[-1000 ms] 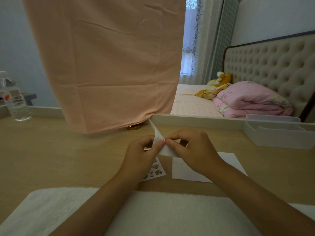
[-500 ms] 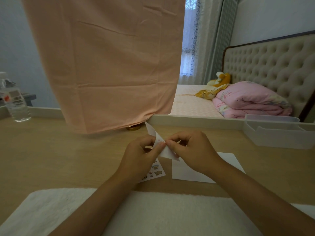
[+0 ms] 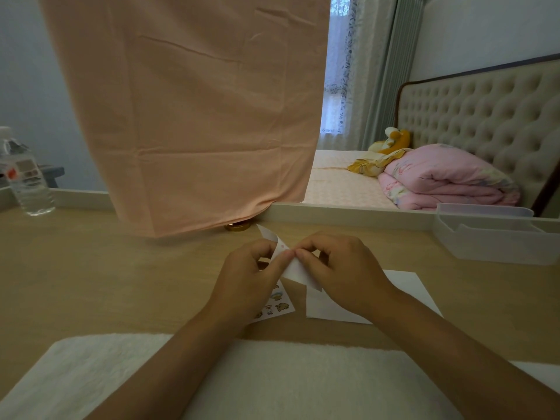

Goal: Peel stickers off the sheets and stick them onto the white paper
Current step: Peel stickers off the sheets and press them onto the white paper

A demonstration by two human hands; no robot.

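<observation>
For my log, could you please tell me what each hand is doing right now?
Left hand: pinches the lifted sticker sheet.
Right hand: pinches the same sheet.

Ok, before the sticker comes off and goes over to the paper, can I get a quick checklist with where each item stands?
1. Left hand holds the raised sticker sheet: ok, thumb and fingers pinch it.
2. Right hand is at the peeling spot: ok, its fingertips pinch the sheet beside the left thumb.
3. A sticker corner is lifted free: cannot tell, too small to see.
4. White paper is ready: ok, it lies flat on the table below the right hand.
5. Spare sticker sheet is off the paper: ok, it lies beside it, with bare table between them.
</observation>
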